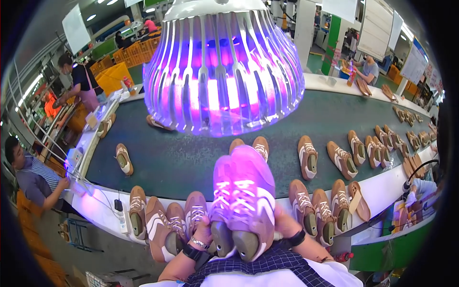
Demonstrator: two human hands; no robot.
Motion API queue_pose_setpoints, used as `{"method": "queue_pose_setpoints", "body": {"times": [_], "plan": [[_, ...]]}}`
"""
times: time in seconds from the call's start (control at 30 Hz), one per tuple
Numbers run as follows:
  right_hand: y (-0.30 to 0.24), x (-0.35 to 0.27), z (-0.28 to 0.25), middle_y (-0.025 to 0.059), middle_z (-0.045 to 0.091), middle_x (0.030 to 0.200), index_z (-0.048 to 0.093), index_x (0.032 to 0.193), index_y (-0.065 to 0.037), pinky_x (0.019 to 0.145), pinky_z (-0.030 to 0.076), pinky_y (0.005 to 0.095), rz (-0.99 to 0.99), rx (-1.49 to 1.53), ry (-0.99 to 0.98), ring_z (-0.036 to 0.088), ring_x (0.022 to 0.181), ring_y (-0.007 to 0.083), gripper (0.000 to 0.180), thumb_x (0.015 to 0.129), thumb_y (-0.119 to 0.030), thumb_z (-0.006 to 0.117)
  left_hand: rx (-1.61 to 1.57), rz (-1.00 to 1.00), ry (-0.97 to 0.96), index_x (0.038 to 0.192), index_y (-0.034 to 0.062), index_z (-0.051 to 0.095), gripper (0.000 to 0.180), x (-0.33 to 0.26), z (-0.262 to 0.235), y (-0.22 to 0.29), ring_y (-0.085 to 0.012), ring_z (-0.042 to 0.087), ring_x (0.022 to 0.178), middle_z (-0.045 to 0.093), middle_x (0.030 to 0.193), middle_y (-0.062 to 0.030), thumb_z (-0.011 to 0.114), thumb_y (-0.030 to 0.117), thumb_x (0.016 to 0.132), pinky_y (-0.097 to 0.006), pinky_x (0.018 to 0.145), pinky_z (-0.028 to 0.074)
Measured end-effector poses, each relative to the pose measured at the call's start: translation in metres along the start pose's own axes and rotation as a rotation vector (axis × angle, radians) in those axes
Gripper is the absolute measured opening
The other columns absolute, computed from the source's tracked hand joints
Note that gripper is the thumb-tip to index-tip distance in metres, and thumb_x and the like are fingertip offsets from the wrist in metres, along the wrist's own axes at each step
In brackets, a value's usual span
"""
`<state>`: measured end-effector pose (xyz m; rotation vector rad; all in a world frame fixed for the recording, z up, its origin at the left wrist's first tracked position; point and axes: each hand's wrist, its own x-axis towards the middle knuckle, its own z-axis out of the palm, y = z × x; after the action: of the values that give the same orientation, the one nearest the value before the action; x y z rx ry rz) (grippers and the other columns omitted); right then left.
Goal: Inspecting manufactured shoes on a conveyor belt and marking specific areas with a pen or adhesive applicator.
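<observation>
- A worker's left hand and right hand each keep a closed grip on 1 of 2 lasted sneakers, raised together under a glowing violet lamp.
- Judged step: inspecting the pair; next calls for turning them steadily in the light.
- More sneakers line the white tabletop beside a dark green conveyor belt in a busy factory hall.

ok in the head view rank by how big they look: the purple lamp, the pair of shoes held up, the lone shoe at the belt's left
1. purple lamp
2. held pair of shoes
3. lone shoe
The lamp and the pair sit close to the camera, so their true sizes stay unsure.
</observation>
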<state>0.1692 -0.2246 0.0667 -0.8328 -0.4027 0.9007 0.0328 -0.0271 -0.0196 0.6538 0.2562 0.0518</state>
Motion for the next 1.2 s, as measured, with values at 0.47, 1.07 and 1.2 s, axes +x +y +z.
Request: {"method": "queue_pose_setpoints", "body": {"times": [0.47,1.07,1.2], "plan": [[-0.005,0.006,-0.031,0.0142,0.055,0.117,0.045,0.125,-0.002,0.097,0.041,0.0387,-0.231,0.261,0.347,0.054,0.107,0.0260,0.059,0.080,-0.040,0.057,-0.231,-0.009,-0.051,0.131,-0.0017,0.035,0.076,0.016,0.018,0.011,-0.0321,0.049,0.114,0.047,0.124,-0.0206,0.066,0.037,0.073,-0.044,0.099,0.040],[-0.004,-0.007,-0.016,0.0058,0.055,0.120,0.044,0.125,-0.008,0.096,0.043,0.0380,-0.371,0.397,0.537,0.053,0.111,0.0214,0.048,0.084,-0.025,0.061,-0.410,0.188,0.151,0.128,0.0095,0.041,0.054,0.035,0.046,0.022,-0.0268,0.051,0.113,0.052,0.123,-0.0083,0.063,0.016,0.079,-0.044,0.096,0.044],[-0.003,-0.005,-0.016,0.0060,0.055,0.120,0.045,0.125,-0.008,0.096,0.043,0.0383,-0.367,0.384,0.548,0.053,0.111,0.0211,0.047,0.084,-0.025,0.060,-0.426,0.198,0.209,0.127,0.0093,0.043,0.053,0.034,0.047,0.022,-0.0260,0.052,0.112,0.053,0.122,-0.0082,0.063,0.015,0.079,-0.043,0.094,0.046]]}}
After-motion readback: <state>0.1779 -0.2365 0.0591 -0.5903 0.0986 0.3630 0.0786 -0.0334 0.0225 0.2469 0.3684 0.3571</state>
